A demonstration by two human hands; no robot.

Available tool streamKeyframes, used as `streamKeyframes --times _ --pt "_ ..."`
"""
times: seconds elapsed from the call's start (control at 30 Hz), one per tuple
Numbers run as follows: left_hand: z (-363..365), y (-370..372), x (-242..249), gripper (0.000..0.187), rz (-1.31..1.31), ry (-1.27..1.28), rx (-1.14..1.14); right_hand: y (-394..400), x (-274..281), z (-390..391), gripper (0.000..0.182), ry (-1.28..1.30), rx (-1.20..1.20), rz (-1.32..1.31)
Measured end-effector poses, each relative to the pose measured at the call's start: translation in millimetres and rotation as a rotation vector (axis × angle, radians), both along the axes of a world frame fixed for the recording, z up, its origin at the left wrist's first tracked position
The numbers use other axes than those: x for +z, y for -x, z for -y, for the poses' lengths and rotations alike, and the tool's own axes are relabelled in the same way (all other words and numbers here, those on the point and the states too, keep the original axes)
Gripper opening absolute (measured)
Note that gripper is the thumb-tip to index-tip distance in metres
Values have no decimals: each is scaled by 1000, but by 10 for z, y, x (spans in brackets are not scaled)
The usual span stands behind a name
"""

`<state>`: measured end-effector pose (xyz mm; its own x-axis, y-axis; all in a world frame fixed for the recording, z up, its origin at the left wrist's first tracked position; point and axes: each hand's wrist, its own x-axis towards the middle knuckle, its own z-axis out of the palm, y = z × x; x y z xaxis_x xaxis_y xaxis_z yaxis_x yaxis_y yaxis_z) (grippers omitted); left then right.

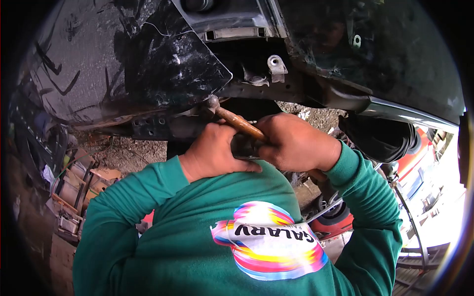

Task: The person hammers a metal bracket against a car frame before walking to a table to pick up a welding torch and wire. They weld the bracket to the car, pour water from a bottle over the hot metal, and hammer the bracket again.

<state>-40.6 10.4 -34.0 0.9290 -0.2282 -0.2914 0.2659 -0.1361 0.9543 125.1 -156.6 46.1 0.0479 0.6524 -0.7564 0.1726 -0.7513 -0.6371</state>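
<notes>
A hammer with a brown wooden handle point(242, 125) is gripped in my right hand point(298, 140), fingers wrapped round the handle's lower end. Its rounded metal head point(213, 102) is right at the lower edge of a dark, scuffed car body panel point(163, 74). My left hand point(212, 150) is curled just below and left of the handle, thumb pointing right. Between the two hands shows a dark, shiny piece point(244, 146); I cannot tell what the left fingers hold, as they are partly hidden.
Above my hands is a metal bracket with a hole point(276, 65). Another dark panel point(385, 54) spans the upper right, with a bright trim strip point(410, 114) below. Boxes and parts point(71, 185) clutter the lower left. A red machine point(333, 222) sits behind my right arm.
</notes>
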Motion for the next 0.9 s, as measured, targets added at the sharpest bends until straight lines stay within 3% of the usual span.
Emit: streamKeyframes --times 0.03,0.1,0.17,0.23,0.27,0.3,0.37,0.4,0.5,0.6,0.67,0.77,0.8,0.9 --pt "-44 -63 5 78 3 0 -5 -12 10 25 23 0 -5 3" --pt "-140 -189 13 89 15 124 23 -54 47 84 27 -247 11 186" --pt "-215 -80 -62 89 -96 79 27 -134 226 121 35 -177 14 261" --pt "-321 -187 25 80 -515 528 57 -202 475 178 45 -105 22 340" --pt "-345 -184 11 55 -507 609 59 -192 628 232 52 -73 -66 373" --pt "-344 -206 -5 55 -507 614 58 -186 785 280 60 -39 -154 406" --pt "-308 -275 -24 39 -682 737 114 -206 1120 320 68 90 -169 361" --pt "-287 -308 -27 36 -735 820 163 -192 1190 420 71 -3 -226 340" --pt "-350 -427 -65 39 -956 947 67 -211 1369 580 74 115 -365 110" --pt "-415 -487 -55 42 -1090 969 27 -224 1312 571 75 118 -218 198" --pt "-418 -418 -126 41 -1009 988 -11 -245 1327 528 74 91 -169 231" --pt "-413 -368 -199 47 -950 1052 -65 -381 1542 253 77 307 -457 -22" --pt "-413 -371 -198 48 -951 1072 -65 -242 1377 330 76 69 -384 100" --pt "-382 -399 -210 52 -917 1072 -82 -141 1218 386 77 111 -54 124"
